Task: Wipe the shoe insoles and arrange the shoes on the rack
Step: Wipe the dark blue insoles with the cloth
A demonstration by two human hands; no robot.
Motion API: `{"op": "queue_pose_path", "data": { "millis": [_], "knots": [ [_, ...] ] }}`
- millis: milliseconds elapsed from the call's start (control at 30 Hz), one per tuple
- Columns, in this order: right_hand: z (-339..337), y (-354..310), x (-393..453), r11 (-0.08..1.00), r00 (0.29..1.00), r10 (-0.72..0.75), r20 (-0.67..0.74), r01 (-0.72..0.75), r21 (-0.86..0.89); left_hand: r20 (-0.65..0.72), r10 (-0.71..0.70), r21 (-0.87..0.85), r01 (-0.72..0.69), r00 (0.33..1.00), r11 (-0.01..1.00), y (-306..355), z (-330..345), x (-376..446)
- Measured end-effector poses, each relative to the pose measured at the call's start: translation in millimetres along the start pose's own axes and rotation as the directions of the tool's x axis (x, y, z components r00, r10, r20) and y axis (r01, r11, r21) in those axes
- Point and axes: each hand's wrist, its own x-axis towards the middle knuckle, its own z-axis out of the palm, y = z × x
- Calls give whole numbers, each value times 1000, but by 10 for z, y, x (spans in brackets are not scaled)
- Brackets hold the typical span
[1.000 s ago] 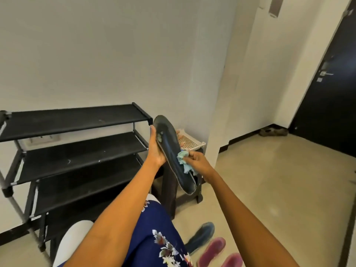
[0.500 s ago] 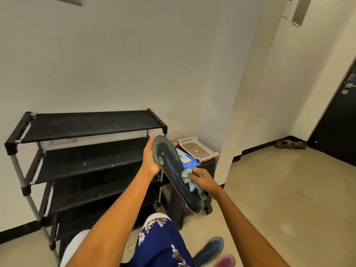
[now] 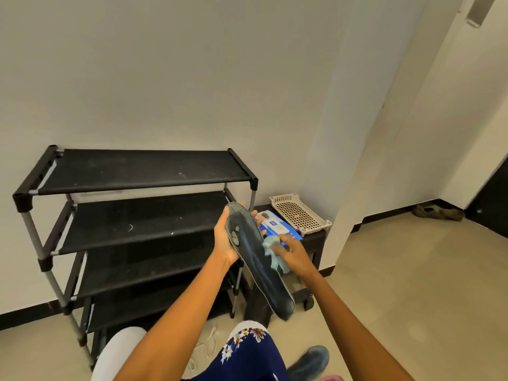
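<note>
Mid-wipe, insole held over the lap

Nearest, at the bottom edge, sits a dark teal shoe (image 3: 309,360) on the beige floor, beside the person's knee in navy floral fabric (image 3: 247,353). Above the lap, the long dark flat insole (image 3: 257,259) hangs in the air, tilted, heel end down and toe end up toward the rack. It looks light, thin and bendy, so it will likely flop if taken only by one tip; a hold under the broad forefoot, as now, seems the sound place, with the wiping pressure met from behind. The left hand (image 3: 226,242) cradles that upper part from behind, its fingers (image 3: 254,214) curled round the far edge and the thumb side on the near edge. The right hand (image 3: 290,254) pinches a crumpled pale green cloth (image 3: 270,244) and presses it on the insole's right edge, about midway along. Just behind them a small dark stool (image 3: 316,240) carries a blue wipes packet (image 3: 277,225) and a beige perforated plastic tray (image 3: 301,213). Farther left stands the black tiered shoe rack (image 3: 137,171) against the wall, no shoes visible on its shelves
</note>
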Motion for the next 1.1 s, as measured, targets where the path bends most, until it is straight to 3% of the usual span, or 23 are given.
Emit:
{"op": "queue_pose_path", "data": {
  "millis": [100,167,367,533,667,733,833,867,1000,1100],
  "knots": [
    [98,-126,163,996,952,-75,-296,86,27,-2,-17,11,17,1000,1000,-23,-34,36],
    [204,-271,287,983,917,-184,-353,164,-87,3,-19,40,19,1000,999,-84,-38,40],
    [540,-491,470,841,871,-392,-295,209,-500,-40,2,42,0,999,999,-104,2,52],
    [591,-439,396,612,791,-606,-89,391,-687,-22,45,-23,-46,999,999,-31,-91,108],
    [306,-475,611,684,843,-488,-226,208,-699,16,10,62,-11,1000,998,-76,-29,73],
    [445,-482,531,672,843,-513,-160,279,-686,-11,34,44,-33,999,999,-50,-28,85],
    [632,-420,350,568,793,-609,30,462,-681,-44,45,-10,-46,998,999,2,-108,112],
    [571,-415,390,550,793,-608,35,454,-701,-48,34,6,-33,998,999,-13,-124,110],
    [371,-414,570,699,853,-453,-258,160,-697,-45,-42,74,46,998,996,-77,-58,113],
    [615,-420,441,681,843,-527,-110,342,-648,-98,-18,55,24,995,998,24,-66,160]
  ]
}}
